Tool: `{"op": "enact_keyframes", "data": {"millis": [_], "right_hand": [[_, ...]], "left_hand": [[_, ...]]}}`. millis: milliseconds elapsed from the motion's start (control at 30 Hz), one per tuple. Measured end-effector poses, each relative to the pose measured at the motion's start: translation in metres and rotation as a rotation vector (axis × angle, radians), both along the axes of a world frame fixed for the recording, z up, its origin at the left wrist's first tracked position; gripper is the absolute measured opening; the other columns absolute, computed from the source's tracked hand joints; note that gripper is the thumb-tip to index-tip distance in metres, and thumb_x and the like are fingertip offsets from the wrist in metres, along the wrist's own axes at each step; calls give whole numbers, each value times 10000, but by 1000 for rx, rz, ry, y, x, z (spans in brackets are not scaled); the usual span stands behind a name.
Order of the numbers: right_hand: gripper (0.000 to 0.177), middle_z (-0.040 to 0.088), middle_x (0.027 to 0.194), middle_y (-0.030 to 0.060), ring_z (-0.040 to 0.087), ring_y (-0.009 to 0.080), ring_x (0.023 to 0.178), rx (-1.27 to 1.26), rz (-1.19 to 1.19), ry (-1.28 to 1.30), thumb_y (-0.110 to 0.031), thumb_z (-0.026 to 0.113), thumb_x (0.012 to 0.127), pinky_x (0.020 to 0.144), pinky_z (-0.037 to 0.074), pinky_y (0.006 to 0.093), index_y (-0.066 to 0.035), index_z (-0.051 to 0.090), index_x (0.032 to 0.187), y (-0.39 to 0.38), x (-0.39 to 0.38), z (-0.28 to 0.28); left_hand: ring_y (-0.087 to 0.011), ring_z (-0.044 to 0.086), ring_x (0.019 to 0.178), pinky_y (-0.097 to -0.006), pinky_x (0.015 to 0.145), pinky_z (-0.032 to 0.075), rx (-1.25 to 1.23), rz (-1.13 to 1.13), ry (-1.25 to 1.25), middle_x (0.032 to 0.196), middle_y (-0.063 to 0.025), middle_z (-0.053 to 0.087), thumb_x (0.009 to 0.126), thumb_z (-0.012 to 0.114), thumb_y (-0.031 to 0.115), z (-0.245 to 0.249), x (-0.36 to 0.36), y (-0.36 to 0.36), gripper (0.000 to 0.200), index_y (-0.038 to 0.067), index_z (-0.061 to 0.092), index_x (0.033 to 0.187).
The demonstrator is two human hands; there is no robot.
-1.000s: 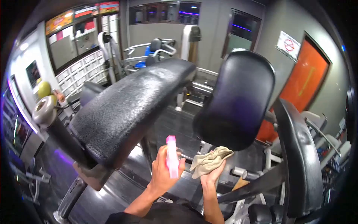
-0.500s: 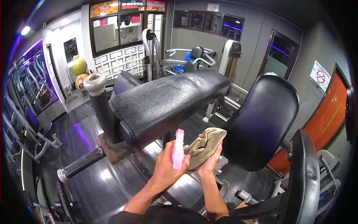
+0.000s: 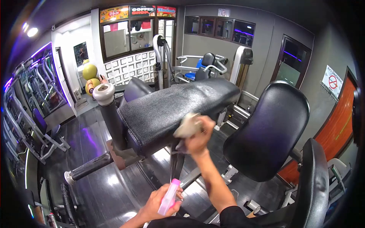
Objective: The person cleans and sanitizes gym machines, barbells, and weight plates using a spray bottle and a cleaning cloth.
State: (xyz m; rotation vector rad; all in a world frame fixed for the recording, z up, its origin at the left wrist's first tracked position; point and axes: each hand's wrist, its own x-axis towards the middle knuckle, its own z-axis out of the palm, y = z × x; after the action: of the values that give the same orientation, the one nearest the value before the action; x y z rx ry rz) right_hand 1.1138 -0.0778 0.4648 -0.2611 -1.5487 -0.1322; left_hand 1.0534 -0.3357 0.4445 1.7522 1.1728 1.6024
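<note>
A beige cloth (image 3: 187, 127) is gripped in my right hand (image 3: 200, 137), at the near edge of the long black padded bench (image 3: 167, 108). Hand and cloth are blurred by motion, and the cloth overlaps the pad's edge. Lower down, my left hand (image 3: 161, 201) is closed around a pink spray bottle (image 3: 169, 197), held in front of my body, apart from the pad. Part of the bottle is hidden by the fingers.
A black seat back (image 3: 270, 129) stands right of the bench, with another black pad (image 3: 315, 182) nearer me. A post with a pale round cap (image 3: 103, 94) rises at the bench's left end. A padded bar (image 3: 89, 167) juts out low at left.
My right hand has moved up with the cloth to the pad's edge. My left hand has gone down with the pink bottle, away from the cloth. The camera view has shifted slightly.
</note>
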Motion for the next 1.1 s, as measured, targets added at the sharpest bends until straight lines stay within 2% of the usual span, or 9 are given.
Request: {"op": "enact_keyframes", "data": {"millis": [67,133,433,533,600,733,867,900,1100], "right_hand": [[177,487,1087,142,495,297,997,-295,-234,231,-89,609,853,880,393,385,2,626,1003,32,16,11],[163,482,1097,175,497,324,1001,-605,2,325,-65,531,929,884,390,384,61,586,1015,45,27,13],[232,475,1065,112,488,283,940,236,166,-153,-171,671,742,780,394,430,-100,658,963,-73,-20,17],[159,484,1063,131,507,276,868,150,183,-143,-139,647,781,731,410,383,-64,654,922,-13,0,15],[236,487,1067,176,521,296,867,1,-131,-56,-49,654,716,763,441,377,33,645,937,-7,13,43],[257,482,1044,215,512,350,925,-378,94,190,-9,607,753,800,430,410,83,610,992,-9,6,46],[419,505,998,49,470,220,820,32,-52,-114,-93,624,768,701,366,359,-147,675,1181,-65,-7,49],[531,463,1007,89,457,256,827,200,-32,-170,-80,612,569,680,384,379,-80,706,1092,-71,-10,48],[234,478,989,-5,463,175,827,467,165,-273,-249,755,554,614,389,327,-117,604,675,-62,-16,4]], "left_hand": [[-186,691,822,-293,713,554,-24,-15,29,1013,-114,643,763,714,24,-1,0,-2,453,-24,491,1154],[-185,688,820,-293,715,554,-13,-65,71,1006,-112,643,766,714,26,-7,3,0,464,-30,493,1170],[-237,678,889,-330,783,545,87,-202,56,976,-113,665,729,687,-10,-19,-3,10,484,-37,502,1175],[-245,678,891,-336,795,544,51,-215,9,966,-113,668,716,680,-22,-22,-1,15,478,-42,511,1162],[-246,678,890,-336,799,543,37,-212,3,968,-113,668,710,678,-25,-23,-2,15,471,-44,517,1153],[-246,678,885,-332,803,541,-2,-177,23,973,-112,668,699,673,-40,-22,-5,10,465,-48,529,1142],[-237,679,873,-323,807,536,-5,-198,22,971,-111,667,702,669,-42,-27,-11,4,474,-54,527,1154],[-237,679,873,-323,807,536,-3,-195,18,971,-111,667,702,669,-42,-26,-12,4,474,-54,527,1154],[-237,669,920,-325,823,523,35,-183,-25,958,-105,668,719,661,-17,-32,-11,5,452,-48,529,1150]]}}
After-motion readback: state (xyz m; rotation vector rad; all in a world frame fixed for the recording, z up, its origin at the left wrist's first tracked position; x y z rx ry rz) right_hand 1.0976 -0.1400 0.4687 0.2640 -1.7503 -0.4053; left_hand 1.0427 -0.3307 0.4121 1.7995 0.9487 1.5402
